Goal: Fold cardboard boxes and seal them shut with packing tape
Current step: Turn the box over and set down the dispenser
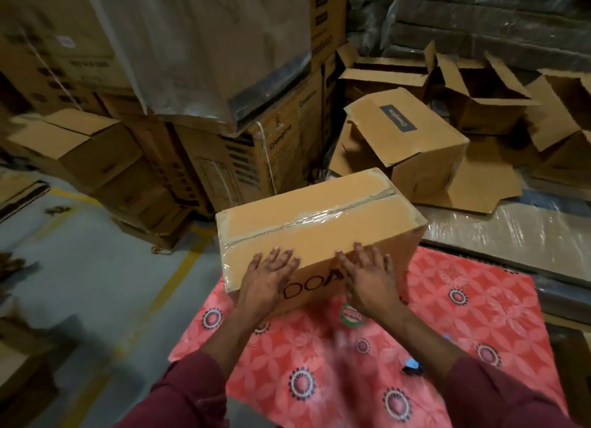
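Note:
A closed cardboard box (323,223) stands at the far edge of a table with a red flowered cloth (473,319). Clear packing tape (307,221) runs along its top seam and down both ends. My left hand (267,280) lies flat against the near side of the box, fingers straight and reaching over the top edge. My right hand (369,277) presses the same side a little to the right, fingers spread. Black letters on that side show between the two hands. A green and white round object (351,314) lies on the cloth under my right wrist.
Several open, unsealed boxes (412,139) lie tumbled behind the table at the right. Tall stacks of printed cartons (224,159), partly under plastic wrap, stand at the back left. A grey floor with yellow lines (105,267) is to the left. A small blue and black item (412,365) lies on the cloth.

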Available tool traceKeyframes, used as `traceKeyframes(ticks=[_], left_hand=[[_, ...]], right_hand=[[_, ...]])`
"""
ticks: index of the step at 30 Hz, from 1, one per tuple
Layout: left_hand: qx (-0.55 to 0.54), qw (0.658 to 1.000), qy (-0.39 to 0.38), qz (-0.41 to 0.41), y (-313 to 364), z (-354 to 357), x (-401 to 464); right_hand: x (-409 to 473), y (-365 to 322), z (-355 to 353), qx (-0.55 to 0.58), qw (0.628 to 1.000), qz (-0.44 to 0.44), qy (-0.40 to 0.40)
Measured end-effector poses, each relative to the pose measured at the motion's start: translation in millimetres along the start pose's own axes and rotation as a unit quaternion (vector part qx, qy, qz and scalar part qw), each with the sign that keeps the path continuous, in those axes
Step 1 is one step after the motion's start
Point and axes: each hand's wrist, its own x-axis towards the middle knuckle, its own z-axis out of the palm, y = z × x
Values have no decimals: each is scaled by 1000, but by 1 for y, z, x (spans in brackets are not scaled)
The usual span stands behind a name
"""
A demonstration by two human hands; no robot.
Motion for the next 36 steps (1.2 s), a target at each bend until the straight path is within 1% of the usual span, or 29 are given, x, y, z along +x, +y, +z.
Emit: traceKeyframes(ticks=[4,6,7,8,9,10,11,12,13,14,15,16,18,19,20,21,24,25,26,29,32,34,36], left_hand=[[-1,997,53,-53,-43,1,-2],[-13,992,104,-76,-59,-2,-2],[-31,984,147,-98,-61,-3,-5],[-55,969,201,-133,-60,-5,-9],[-89,947,254,-175,-58,-7,-16],[-139,916,293,-234,-52,-11,-24],[-209,870,328,-302,-48,-15,-34],[-288,802,357,-382,-48,-16,-44],[-369,718,379,-453,-52,-14,-52],[-444,635,387,-500,-61,-12,-58],[-514,562,391,-517,-74,-6,-63],[-563,513,387,-520,-89,-2,-67],[-635,454,363,-509,-115,-5,-74],[-655,443,349,-503,-126,-9,-74],[-663,444,334,-501,-135,-13,-73],[-669,451,323,-495,-143,-15,-71],[-669,507,268,-472,-148,-11,-61],[-671,521,254,-462,-146,-8,-58],[-675,528,250,-451,-142,-6,-57],[-692,507,273,-435,-130,0,-60],[-701,506,281,-417,-124,13,-67],[-702,510,278,-411,-124,18,-70],[-689,527,276,-414,-129,19,-71]], right_hand=[[9,-44,-1,-7,1000,-18,-18],[15,-60,-6,-7,999,-22,-32],[18,-67,-8,-4,999,-21,-30],[22,-74,-9,1,1000,-21,-21],[25,-80,-10,8,1000,-28,-7],[30,-88,-11,16,999,-44,4],[34,-98,-12,22,998,-67,7],[40,-109,-13,24,995,-93,3],[46,-120,-14,26,993,-118,-4],[53,-132,-14,31,989,-142,-9],[61,-143,-14,40,985,-165,-12],[68,-154,-13,56,981,-185,-12],[82,-177,-10,96,973,-210,0],[88,-188,-9,111,970,-216,4],[94,-199,-9,122,968,-221,5],[99,-209,-8,133,965,-226,5],[115,-235,-7,163,959,-230,-1],[119,-241,-5,168,959,-229,-2],[122,-246,-3,167,960,-226,-1],[123,-252,11,136,970,-203,12],[120,-259,24,92,976,-191,48],[120,-263,29,89,978,-177,71],[122,-263,33,100,977,-171,80]])
